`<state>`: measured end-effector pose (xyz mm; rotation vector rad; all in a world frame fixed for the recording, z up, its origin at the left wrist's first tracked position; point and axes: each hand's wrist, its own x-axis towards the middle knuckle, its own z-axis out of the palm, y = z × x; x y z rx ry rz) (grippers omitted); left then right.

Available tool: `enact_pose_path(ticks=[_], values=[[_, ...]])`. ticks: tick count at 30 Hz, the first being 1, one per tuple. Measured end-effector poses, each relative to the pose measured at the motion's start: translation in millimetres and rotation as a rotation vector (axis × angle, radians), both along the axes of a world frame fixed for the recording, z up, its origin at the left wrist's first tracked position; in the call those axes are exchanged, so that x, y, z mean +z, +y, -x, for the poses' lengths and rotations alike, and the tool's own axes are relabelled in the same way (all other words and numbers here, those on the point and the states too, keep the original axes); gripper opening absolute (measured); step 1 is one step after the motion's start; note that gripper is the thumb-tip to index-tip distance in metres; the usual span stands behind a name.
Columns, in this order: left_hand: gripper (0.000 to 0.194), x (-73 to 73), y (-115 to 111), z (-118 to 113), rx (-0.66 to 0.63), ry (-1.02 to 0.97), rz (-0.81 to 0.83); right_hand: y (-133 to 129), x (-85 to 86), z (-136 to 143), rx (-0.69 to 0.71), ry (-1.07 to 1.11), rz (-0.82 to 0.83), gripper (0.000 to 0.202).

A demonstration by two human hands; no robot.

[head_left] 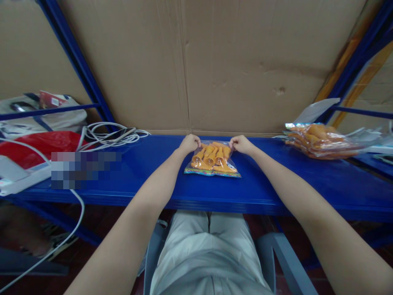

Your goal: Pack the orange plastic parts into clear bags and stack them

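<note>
A clear plastic bag (211, 159) lies on the blue table, filled with several orange, hollow-ended pieces whose kind I cannot make out. Its near edge carries a colourful printed strip. My left hand (190, 143) pinches the bag's far left corner, fingers closed. At the far right corner, my right hand (241, 144) pinches the bag in the same way. Between the two hands the bag lies nearly flat, its far edge partly hidden by the fingers.
More bagged orange pieces (319, 139) are piled on the right of the blue table (123, 184). Coiled white cable (113, 135), a red bag (49, 145) and a white power strip (24, 178) lie on the left. Cardboard (215, 69) walls off the back between blue posts.
</note>
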<state>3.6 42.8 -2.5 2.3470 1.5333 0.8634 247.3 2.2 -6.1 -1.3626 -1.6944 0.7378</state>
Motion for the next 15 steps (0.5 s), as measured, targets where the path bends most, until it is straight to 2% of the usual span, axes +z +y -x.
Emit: enact_pose_path(ticks=[3,8,15], values=[[0.027,-1.3,-2.4,-1.2,0.073,0.06,-0.036,0.3,-0.7,0.3,-0.024,-0.027,-0.027,0.029],[0.022,-1.1,-6.0,-1.1,0.137,0.084,-0.031,-2.6,-1.7,-3.3,-0.066,0.07,0.007,0.024],[0.025,-3.6,-3.9,0.1,0.112,0.092,-0.044,-4.0,0.5,0.0,-0.159,0.057,-0.006,0.024]])
